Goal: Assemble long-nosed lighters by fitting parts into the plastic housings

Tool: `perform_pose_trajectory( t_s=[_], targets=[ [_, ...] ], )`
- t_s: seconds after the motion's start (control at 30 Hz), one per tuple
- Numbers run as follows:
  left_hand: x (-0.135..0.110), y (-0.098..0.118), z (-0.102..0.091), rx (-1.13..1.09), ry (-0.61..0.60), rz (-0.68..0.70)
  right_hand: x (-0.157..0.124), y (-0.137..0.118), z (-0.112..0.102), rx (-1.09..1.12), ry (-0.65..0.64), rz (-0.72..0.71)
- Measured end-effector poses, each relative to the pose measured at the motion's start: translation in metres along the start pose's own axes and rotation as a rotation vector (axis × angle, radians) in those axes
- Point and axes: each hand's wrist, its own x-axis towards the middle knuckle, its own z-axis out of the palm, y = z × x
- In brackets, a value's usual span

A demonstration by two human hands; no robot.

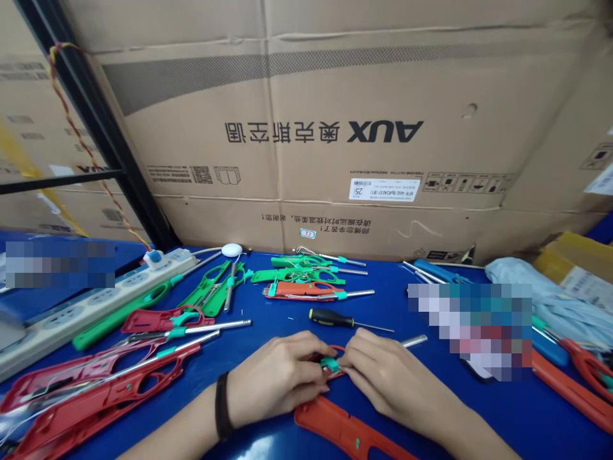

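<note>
Well to the left of the screwdriver point(330, 317), a white power strip point(71, 313) runs along the blue surface point(268, 322). Nearer the screwdriver than the strip's near end lie red shells point(105, 399) with metal tubes, a green lighter point(110, 322) beside the strip and, left of and slightly behind the screwdriver, some green shells point(191, 299). In front of it, to the left, the left hand point(282, 374), with a black band at the wrist, has its fingers closed on a lighter half point(339, 349) bearing a green trigger point(329, 365); the half sits just in front of the screwdriver, mostly hidden by fingers. Behind the screwdriver is an orange lighter point(294, 291). Farther in front of it lies an orange shell point(340, 425). The right hand point(383, 364), in front and to the right, pinches the same half. Well right of the screwdriver are a blurred-out item point(479, 326) and a pale bag point(550, 300).
</note>
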Motion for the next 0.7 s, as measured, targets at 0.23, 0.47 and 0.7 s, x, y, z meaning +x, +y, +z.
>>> perform_pose_trajectory(
  t_s=[0.23,0.47,0.7],
  targets=[
    [-0.001,-0.001,0.003,0.005,0.003,-0.014,0.001,-0.004,0.001,-0.065,-0.033,0.001],
    [0.0,-0.001,0.005,-0.02,0.005,-0.038,-0.012,-0.01,0.018,-0.236,0.076,-0.045],
    [0.0,0.003,0.005,0.045,-0.018,-0.043,-0.026,-0.014,0.041,-0.315,0.126,-0.032]
  ],
)
